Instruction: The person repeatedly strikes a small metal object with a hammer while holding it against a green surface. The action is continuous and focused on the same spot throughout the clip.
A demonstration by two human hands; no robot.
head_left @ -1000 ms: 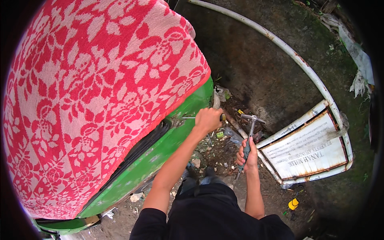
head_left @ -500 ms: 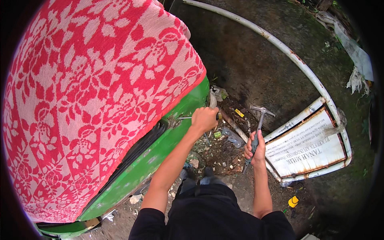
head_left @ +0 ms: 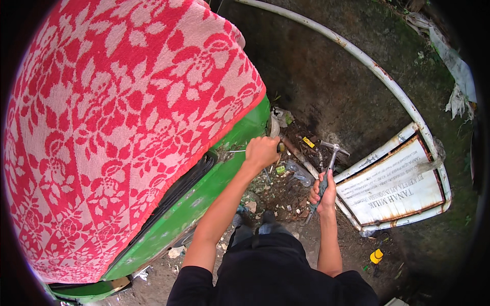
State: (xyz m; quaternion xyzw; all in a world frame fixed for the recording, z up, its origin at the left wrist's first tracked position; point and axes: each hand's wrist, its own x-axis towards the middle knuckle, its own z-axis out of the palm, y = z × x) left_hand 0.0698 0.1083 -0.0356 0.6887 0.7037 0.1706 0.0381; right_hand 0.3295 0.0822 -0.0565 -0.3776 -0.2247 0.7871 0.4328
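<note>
I count two hands: one left hand (head_left: 262,152) near the dial's centre, one right hand (head_left: 328,194) at four o'clock. I make it two hand tools: one screwdriver (head_left: 236,151) near centre, one T-headed tool (head_left: 332,160) between three and four. I get two feet (head_left: 268,217) at six and two black sleeves (head_left: 191,283), at seven and five. Of single items I have one red-and-pink cloth (head_left: 122,137) at nine, one green panel (head_left: 186,206) at eight, one white sign (head_left: 392,187) between three and four, one curved pipe (head_left: 375,68) from twelve to three, and one yellow object (head_left: 376,256) at four. The small ground scraps I cannot count.
</note>
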